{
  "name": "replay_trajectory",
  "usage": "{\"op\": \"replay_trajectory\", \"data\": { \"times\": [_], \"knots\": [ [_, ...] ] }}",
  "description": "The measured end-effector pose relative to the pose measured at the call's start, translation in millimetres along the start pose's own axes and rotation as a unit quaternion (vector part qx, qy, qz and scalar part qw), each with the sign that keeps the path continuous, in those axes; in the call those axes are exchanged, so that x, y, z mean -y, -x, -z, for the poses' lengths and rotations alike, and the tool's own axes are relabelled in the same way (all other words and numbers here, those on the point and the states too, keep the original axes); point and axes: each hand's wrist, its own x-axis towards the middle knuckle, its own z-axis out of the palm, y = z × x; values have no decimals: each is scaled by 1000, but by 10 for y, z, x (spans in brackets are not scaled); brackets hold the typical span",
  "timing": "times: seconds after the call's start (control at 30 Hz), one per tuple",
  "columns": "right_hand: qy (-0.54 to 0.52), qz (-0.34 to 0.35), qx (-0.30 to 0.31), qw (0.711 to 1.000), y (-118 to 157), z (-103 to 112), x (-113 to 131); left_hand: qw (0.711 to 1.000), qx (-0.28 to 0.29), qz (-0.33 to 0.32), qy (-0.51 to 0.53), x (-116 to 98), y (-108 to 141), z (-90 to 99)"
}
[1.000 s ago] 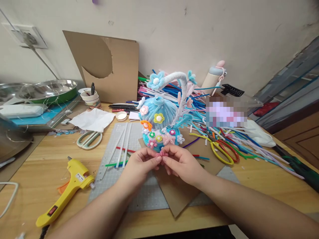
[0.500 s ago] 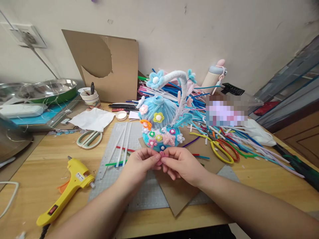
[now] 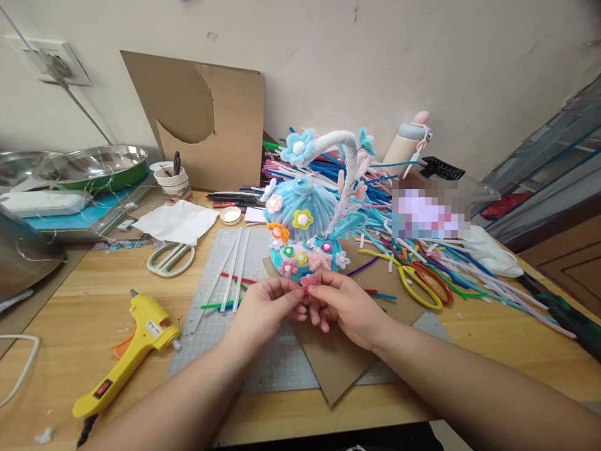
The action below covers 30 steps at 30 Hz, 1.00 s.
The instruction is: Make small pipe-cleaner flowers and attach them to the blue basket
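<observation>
Between my fingertips is a small pink pipe-cleaner flower (image 3: 308,283), partly covered by the fingers. My left hand (image 3: 273,305) pinches it from the left, and my right hand (image 3: 345,305) pinches it from the right. Just behind them stands a fuzzy pipe-cleaner craft (image 3: 305,200): a ribbed blue dome on a blue base, dotted with colourful flowers and a pink starfish. A white wrapped stem curves over it, ending in a blue flower (image 3: 299,148). Under my hands lies a piece of cardboard (image 3: 328,369) on a grey cutting mat (image 3: 267,363).
A yellow glue gun (image 3: 141,351) lies at the left, with glue sticks (image 3: 240,269) on the mat. Scissors with pale green handles (image 3: 171,260) and yellow-handled pliers (image 3: 417,285) flank the mat. Loose pipe cleaners (image 3: 375,181) pile up behind. A cut cardboard sheet (image 3: 237,125) leans on the wall.
The pink flower has turned up and shows more of its petals above my fingertips. My hands stay close together at the same spot; the view has shifted slightly.
</observation>
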Motion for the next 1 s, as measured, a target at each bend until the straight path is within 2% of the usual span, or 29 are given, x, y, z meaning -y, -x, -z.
{"op": "replay_trajectory", "data": {
  "times": [0.17, 0.47, 0.67, 0.83, 0.9, 1.0],
  "knots": [
    [65, 7, 14, 998, -13, 37, 10, 1000, -3, 2, -21, -23, 3, -4],
    [23, 28, -27, 999, 42, -42, -13, 996, -1, -30, -82, -20, 37, -8],
    [13, 34, -67, 997, 42, -63, -69, 995, -15, -27, -97, -2, 74, -55],
    [46, 17, -40, 998, 6, -35, -38, 994, -10, -23, -105, 46, 13, -67],
    [40, 9, -34, 999, -9, -19, -24, 993, -49, -62, -86, 25, 43, -66],
    [27, 7, -30, 999, -31, 2, -28, 961, -172, -214, -39, -45, 211, -34]
  ]
}}
